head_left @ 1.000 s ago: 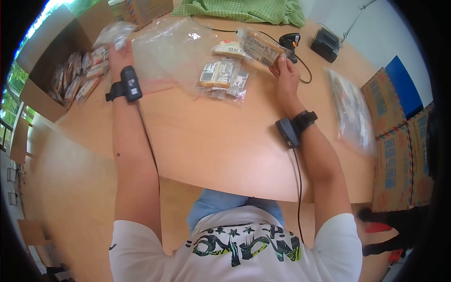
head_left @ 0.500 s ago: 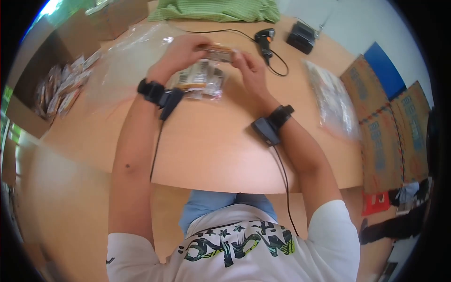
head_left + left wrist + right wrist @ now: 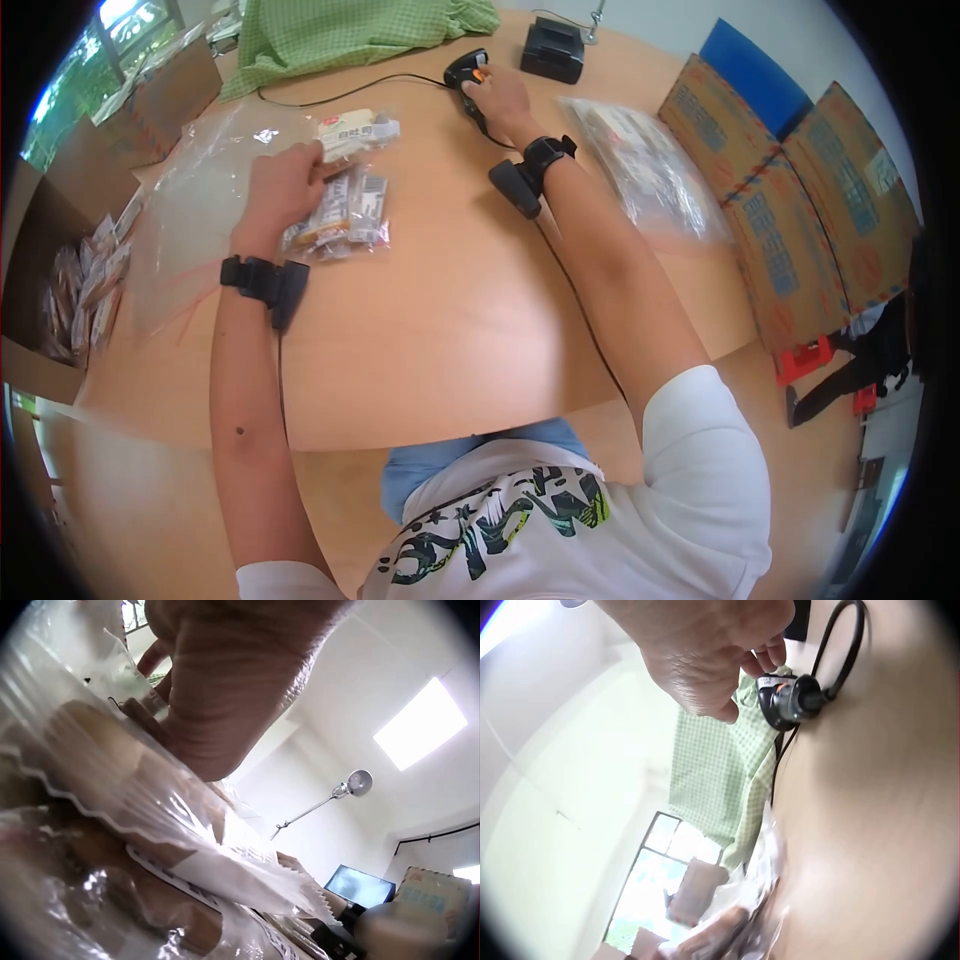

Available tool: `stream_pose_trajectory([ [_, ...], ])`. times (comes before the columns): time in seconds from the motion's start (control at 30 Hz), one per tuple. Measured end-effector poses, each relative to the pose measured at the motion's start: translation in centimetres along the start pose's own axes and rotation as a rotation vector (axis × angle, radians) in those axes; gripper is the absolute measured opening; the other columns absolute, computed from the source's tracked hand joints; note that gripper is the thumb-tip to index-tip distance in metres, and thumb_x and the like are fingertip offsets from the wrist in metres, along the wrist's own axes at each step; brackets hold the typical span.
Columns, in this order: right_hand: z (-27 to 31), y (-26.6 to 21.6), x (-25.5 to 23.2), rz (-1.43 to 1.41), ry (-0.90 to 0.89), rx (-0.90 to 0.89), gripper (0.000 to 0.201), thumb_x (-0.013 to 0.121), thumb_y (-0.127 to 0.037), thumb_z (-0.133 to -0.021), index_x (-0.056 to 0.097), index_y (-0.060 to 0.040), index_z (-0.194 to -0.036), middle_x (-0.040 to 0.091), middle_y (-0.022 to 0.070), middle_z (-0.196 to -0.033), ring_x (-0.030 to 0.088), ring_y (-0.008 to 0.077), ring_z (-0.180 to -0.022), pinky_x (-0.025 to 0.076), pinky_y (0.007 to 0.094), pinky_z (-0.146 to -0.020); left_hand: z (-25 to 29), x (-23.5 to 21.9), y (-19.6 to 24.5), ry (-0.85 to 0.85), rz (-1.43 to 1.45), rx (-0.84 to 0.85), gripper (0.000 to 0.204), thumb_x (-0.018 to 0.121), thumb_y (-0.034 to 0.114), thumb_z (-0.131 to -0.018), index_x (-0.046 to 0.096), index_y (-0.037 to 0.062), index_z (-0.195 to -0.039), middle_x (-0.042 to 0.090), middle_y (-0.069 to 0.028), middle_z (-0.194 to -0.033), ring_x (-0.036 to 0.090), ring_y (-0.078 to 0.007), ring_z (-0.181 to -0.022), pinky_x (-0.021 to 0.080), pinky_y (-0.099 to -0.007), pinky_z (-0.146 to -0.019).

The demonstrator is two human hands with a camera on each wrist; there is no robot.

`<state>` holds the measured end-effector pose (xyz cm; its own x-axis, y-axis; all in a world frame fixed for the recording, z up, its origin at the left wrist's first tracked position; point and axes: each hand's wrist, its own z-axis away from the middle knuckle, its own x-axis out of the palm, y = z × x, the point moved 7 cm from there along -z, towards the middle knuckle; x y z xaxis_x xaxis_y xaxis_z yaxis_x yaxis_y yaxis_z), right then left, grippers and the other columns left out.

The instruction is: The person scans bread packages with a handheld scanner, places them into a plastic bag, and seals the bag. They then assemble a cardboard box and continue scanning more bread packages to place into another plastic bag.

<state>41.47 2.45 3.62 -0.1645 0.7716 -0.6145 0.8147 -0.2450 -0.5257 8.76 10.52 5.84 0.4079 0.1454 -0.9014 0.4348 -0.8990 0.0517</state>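
In the head view my left hand (image 3: 282, 188) is at a small pile of clear-wrapped bread slices, its fingers pinching the edge of a bread packet (image 3: 340, 168). Under and beside it lie more labelled packets (image 3: 368, 208), and a packet with a white label (image 3: 345, 130) is just beyond. The left wrist view shows crinkled clear wrap (image 3: 172, 817) close below the hand. My right hand (image 3: 502, 100) is stretched to a black barcode scanner (image 3: 464, 70), fingertips right at its body. In the right wrist view the thumb stands apart from the scanner (image 3: 784, 701).
A large clear bag (image 3: 205, 190) lies flat at left, beside an open carton (image 3: 40, 355) with several bread packets. Green checked cloth (image 3: 330, 40) and a black device (image 3: 553, 50) are at the back. A filled clear bag (image 3: 650, 170) and printed cartons (image 3: 780, 240) stand right.
My left hand fetched from the carton side and met the right hand at a bread packet, then came to the pile. The right hand let go of its packet and reached over to the scanner.
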Motion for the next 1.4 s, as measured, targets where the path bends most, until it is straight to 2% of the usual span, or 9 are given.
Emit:
stream_pose_trajectory([
  [0.23, -1.0, 0.3, 3.7, 0.405, -0.367, 0.111, 0.07, 0.072, -0.046, -0.077, 0.051, 0.0053, -0.121, 0.06, 0.0223, -0.111, 0.062, 0.0345, -0.1, 0.052, 0.0408, -0.086, -0.3, -0.3, 1.7, -0.177, 0.034, -0.011, 0.016, 0.058, 0.009, -0.076, 0.058, 0.0059, -0.092, 0.063, -0.0167, -0.087, 0.061, -0.0376, -0.086, 0.048, -0.0465, -0.073],
  [0.37, -1.2, 0.4, 4.0, 0.367, -0.221, 0.089, 0.052, 0.068, -0.028, -0.081, 0.053, 0.0073, -0.117, 0.063, 0.0246, -0.106, 0.063, 0.0351, -0.099, 0.052, 0.0413, -0.084, 0.1, -0.6, 1.7, -0.211, 0.1, -0.013, 0.021, 0.059, 0.007, -0.072, 0.056, 0.0046, -0.092, 0.062, -0.018, -0.087, 0.059, -0.0392, -0.084, 0.047, -0.0454, -0.071],
  [0.53, -1.0, -0.4, 1.2, 0.079, -0.055, -0.085, 0.029, 0.067, -0.022, -0.076, 0.062, 0.0043, -0.088, 0.065, 0.0247, -0.084, 0.066, 0.0409, -0.08, 0.053, 0.0478, -0.069, -0.2, -0.1, 1.1, 0.008, 0.217, 0.136, 0.018, 0.056, 0.003, -0.072, 0.057, 0.001, -0.09, 0.061, -0.0208, -0.085, 0.058, -0.0414, -0.082, 0.046, -0.0457, -0.071],
  [0.67, 0.7, -3.3, -3.9, -0.447, -0.022, -0.023, 0.052, 0.061, -0.031, -0.079, 0.054, 0.0018, -0.118, 0.063, 0.0189, -0.102, 0.06, 0.0321, -0.094, 0.047, 0.0401, -0.084, -1.1, -2.0, 0.5, 0.102, 0.05, 0.137, 0.027, 0.053, 0.002, -0.085, 0.06, 0.0025, -0.112, 0.063, -0.0214, -0.102, 0.061, -0.0382, -0.094, 0.049, -0.0403, -0.078],
  [0.83, 5.6, -7.8, -8.9, -1.165, -0.163, 0.082, 0.051, 0.059, -0.019, -0.078, 0.05, 0.0006, -0.124, 0.058, 0.0097, -0.088, 0.058, 0.0134, -0.063, 0.048, 0.0261, -0.056, -1.6, -4.3, 3.8, 0.337, 0.524, 0.054, 0.033, 0.054, 0.016, -0.095, 0.055, 0.0059, -0.127, 0.064, -0.0078, -0.095, 0.063, -0.021, -0.084, 0.048, -0.0294, -0.069],
  [1.0, 10.0, -7.4, -13.8, -1.024, -0.282, 0.001, 0.052, 0.066, -0.026, -0.083, 0.05, 0.0012, -0.124, 0.055, 0.0042, -0.077, 0.056, 0.0108, -0.062, 0.046, 0.0246, -0.054, -1.1, 0.4, 8.6, -0.068, 1.249, -0.132, 0.046, 0.058, 0.023, -0.094, 0.048, 0.0022, -0.133, 0.06, -0.0073, -0.109, 0.058, -0.0104, -0.091, 0.047, -0.0232, -0.072],
  [1.2, 12.2, -5.1, -16.4, -0.964, -0.154, 0.144, 0.075, 0.069, -0.03, -0.083, 0.036, 0.0028, -0.141, 0.06, 0.0043, -0.079, 0.058, 0.0094, -0.063, 0.046, 0.024, -0.055, 2.0, 10.6, 4.5, -0.47, 1.265, -0.362, 0.053, 0.063, 0.017, -0.089, 0.041, 0.0046, -0.136, 0.06, -0.0095, -0.112, 0.062, -0.014, -0.081, 0.053, -0.0266, -0.068],
  [1.3, 11.8, -3.9, -16.7, -0.999, -0.146, 0.112, 0.03, 0.065, -0.022, -0.082, 0.056, -0.0027, -0.103, 0.06, 0.0054, -0.071, 0.058, 0.0114, -0.062, 0.048, 0.025, -0.057, 3.7, 5.6, 9.6, -0.347, 1.411, -0.394, 0.061, 0.063, 0.013, -0.088, 0.035, 0.0103, -0.142, 0.056, -0.0106, -0.118, 0.058, -0.0148, -0.092, 0.052, -0.0266, -0.07],
  [1.4, 12.4, -4.6, -17.3, -1.096, -0.18, 0.143, 0.025, 0.063, -0.015, -0.084, 0.054, -0.0044, -0.105, 0.059, 0.0046, -0.075, 0.056, 0.0109, -0.061, 0.048, 0.0253, -0.057, 4.5, 3.1, 12.2, -0.287, 1.212, -0.312, 0.062, 0.067, 0.016, -0.085, 0.039, 0.0073, -0.14, 0.048, -0.0135, -0.131, 0.053, -0.0226, -0.112, 0.046, -0.0347, -0.093],
])
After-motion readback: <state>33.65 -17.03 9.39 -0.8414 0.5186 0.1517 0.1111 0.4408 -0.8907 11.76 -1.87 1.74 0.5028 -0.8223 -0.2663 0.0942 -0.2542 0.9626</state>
